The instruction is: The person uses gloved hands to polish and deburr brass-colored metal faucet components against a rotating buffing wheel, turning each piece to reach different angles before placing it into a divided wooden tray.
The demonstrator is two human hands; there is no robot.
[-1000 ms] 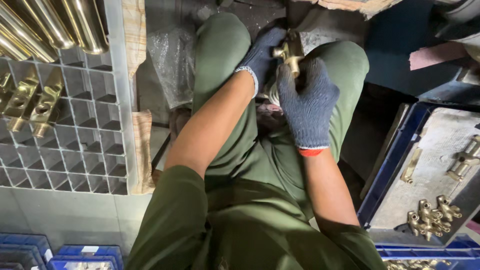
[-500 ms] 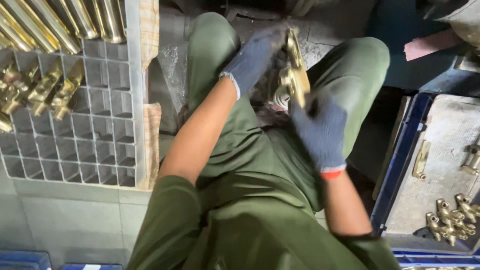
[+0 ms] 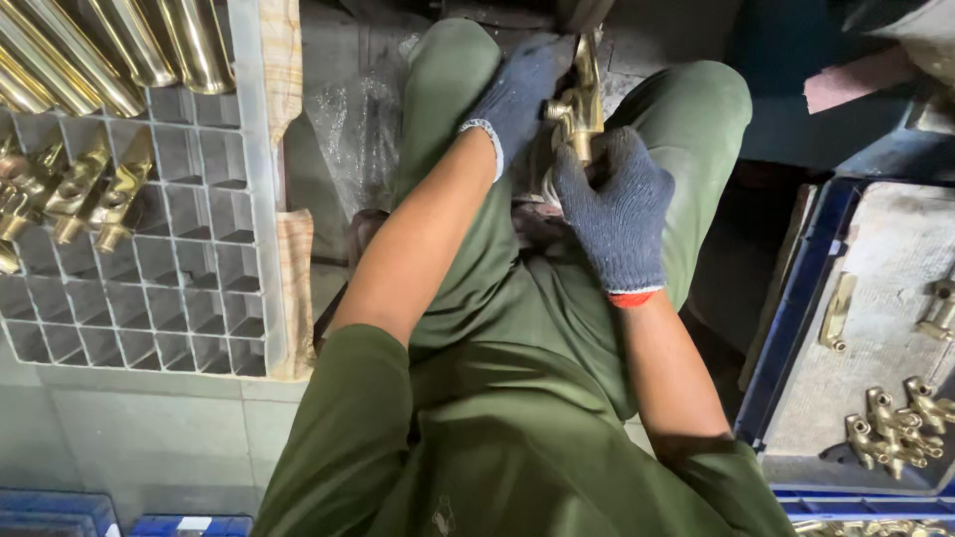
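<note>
Fingers: both your gloved hands, left hand (image 3: 517,99) and right hand (image 3: 612,214), close round the brass fitting (image 3: 577,104) | handling: heavy, rigid, slick | grip: the thick body, not the spout.

A polished brass fitting (image 3: 580,94) stands roughly upright, its lower end apparently hidden inside the grip.

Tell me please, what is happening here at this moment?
A seated person in green clothes grips a shiny brass tap-shaped fitting with both hands in dark blue knitted gloves, left hand and right hand, between the knees. More brass pieces lie in a white grid crate and a blue-rimmed tray.
</note>
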